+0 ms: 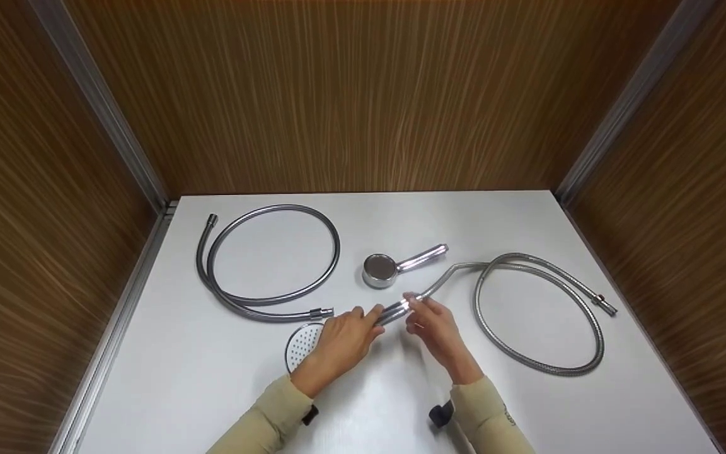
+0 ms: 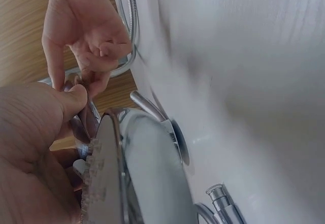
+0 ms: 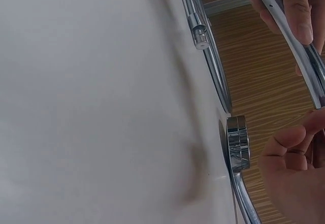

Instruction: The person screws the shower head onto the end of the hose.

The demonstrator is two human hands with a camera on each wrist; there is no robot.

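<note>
My left hand (image 1: 342,340) grips the chrome handle of a shower head with a round white nozzle face (image 1: 302,345), partly hidden behind the wrist. At the handle's far end, my right hand (image 1: 437,331) pinches the end of a braided metal shower hose (image 1: 440,284) with thumb and fingertips. The hose end meets the handle (image 3: 287,26) there; the joint itself is hidden by the fingers. In the left wrist view, the shower head's rounded back (image 2: 152,168) fills the lower middle, above the table.
A second shower head (image 1: 380,270), small and round, lies beyond my hands. To the left, a dark grey hose (image 1: 338,243) lies looped, its end fitting (image 1: 321,313) near the held head. The braided hose's loop (image 1: 601,343) spreads right. Wood-grain panels (image 1: 363,94) enclose the white table (image 1: 167,378).
</note>
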